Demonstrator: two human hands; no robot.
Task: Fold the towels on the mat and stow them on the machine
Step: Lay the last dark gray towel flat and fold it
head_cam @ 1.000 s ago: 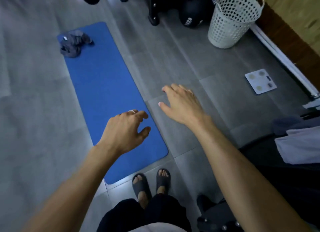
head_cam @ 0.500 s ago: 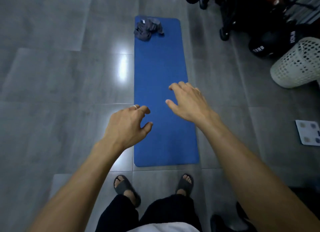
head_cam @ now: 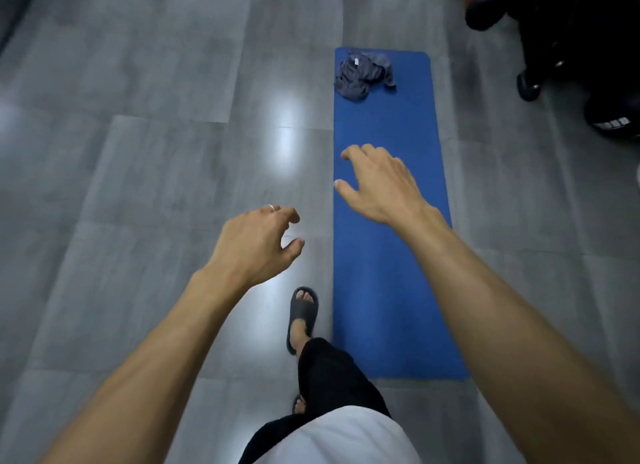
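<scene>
A crumpled grey towel [head_cam: 362, 75] with a small white label lies at the far end of the long blue mat [head_cam: 388, 290] on the grey tiled floor. My left hand [head_cam: 254, 245] hangs over the floor left of the mat, fingers loosely curled, holding nothing. My right hand [head_cam: 379, 183] hovers above the middle of the mat, fingers relaxed and empty. Both hands are well short of the towel. The machine is out of view.
Dark gym equipment [head_cam: 568, 47] with black feet stands at the upper right, close to the mat's far corner. My foot in a dark sandal [head_cam: 302, 316] steps on the floor just left of the mat. Glossy grey tiles stretch to the left.
The view has swung left and moved forward along the mat; the white basket and scale have left the frame. My left foot has stepped forward. Both hands stay empty.
</scene>
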